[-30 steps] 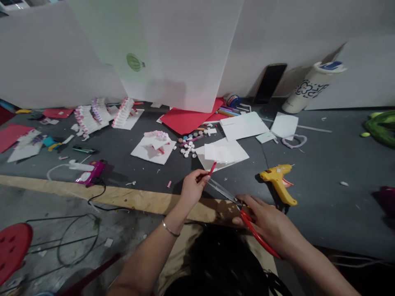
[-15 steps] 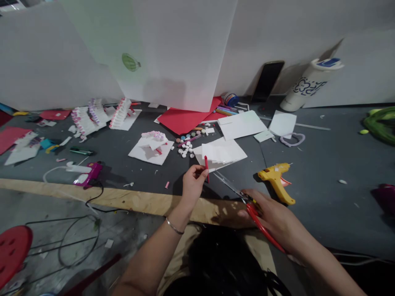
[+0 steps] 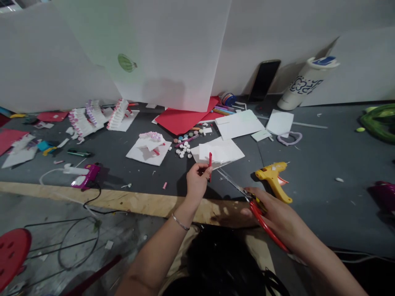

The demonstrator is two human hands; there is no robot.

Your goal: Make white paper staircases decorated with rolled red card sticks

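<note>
Upright between the fingertips of my left hand is a thin red rolled stick. My right hand grips red-handled scissors, whose blades are parted and point up and left, close beside the stick but apart from it. Just beyond the left hand lie stacked white sheets. Small white beads sit to the left of the sheets. Further left, a white square of card carries a small folded paper piece with a pink and white frilled top.
A yellow glue gun lies right of the scissors. A phone and a white tumbler stand at the back. Red paper and frilled paper models line the rear. A purple power strip lies left, its cord crossing the wooden edge.
My left hand has shifted slightly right with the red stick, which stands a little straighter. The scissors have also moved slightly right. The whole view has shifted a little.
</note>
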